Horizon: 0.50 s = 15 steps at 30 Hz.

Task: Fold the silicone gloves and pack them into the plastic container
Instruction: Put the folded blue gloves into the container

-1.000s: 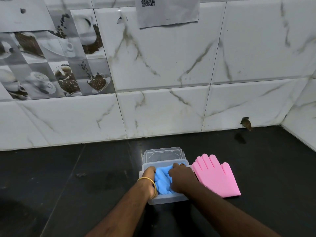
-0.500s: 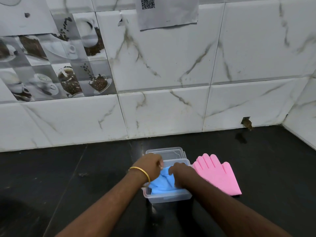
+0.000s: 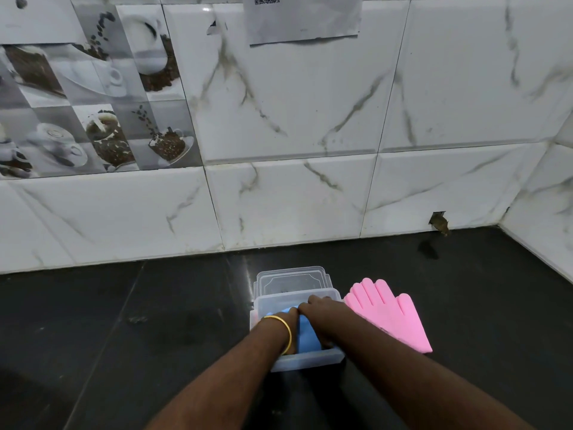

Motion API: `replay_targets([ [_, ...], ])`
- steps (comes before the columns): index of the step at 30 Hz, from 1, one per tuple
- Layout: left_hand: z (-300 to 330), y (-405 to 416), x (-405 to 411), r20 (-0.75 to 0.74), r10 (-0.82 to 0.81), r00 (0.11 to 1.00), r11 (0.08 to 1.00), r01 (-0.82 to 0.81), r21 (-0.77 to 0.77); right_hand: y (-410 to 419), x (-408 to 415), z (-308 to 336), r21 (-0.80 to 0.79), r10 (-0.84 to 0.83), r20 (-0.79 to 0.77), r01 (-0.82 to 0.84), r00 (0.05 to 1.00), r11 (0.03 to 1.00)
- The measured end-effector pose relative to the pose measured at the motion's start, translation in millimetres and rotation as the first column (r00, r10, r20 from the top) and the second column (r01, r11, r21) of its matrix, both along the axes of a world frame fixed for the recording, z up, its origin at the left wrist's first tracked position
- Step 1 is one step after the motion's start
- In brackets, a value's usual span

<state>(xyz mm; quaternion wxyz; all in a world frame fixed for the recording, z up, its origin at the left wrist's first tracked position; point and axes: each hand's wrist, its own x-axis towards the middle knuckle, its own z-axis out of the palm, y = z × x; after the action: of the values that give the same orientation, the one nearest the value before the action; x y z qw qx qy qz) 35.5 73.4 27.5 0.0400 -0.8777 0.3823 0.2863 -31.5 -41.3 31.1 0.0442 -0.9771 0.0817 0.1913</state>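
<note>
A clear plastic container (image 3: 305, 363) stands on the black counter, with a folded blue silicone glove (image 3: 308, 336) inside it. My right hand (image 3: 322, 315) arches over the blue glove in the container, fingers bent down over its far side and thumb at its left edge. My left hand (image 3: 274, 324), a gold bangle on its wrist, reaches into the container's left side; its fingers are hidden under the blue glove. A pink silicone glove (image 3: 387, 315) lies flat on the counter, touching the container's right side.
The container's clear lid (image 3: 291, 279) lies just behind it, towards the tiled wall (image 3: 294, 197). A second wall closes off the far right corner. Black counter (image 3: 139, 321) spreads to the left and right of the container.
My left hand came down from the container's left rim into the box beside the blue glove. My right hand stayed on the glove, which now sits lower.
</note>
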Motion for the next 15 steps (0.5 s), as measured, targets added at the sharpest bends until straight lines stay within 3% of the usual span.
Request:
replay_targets([
  [15, -12.7, -6.4, 9.7, -0.001, -0.083, 0.997, 0.995, 0.083, 0.055, 6.2, -0.9, -22.4, -0.024, -0.026, 0.081, 0.028, 0.996, 0.999],
])
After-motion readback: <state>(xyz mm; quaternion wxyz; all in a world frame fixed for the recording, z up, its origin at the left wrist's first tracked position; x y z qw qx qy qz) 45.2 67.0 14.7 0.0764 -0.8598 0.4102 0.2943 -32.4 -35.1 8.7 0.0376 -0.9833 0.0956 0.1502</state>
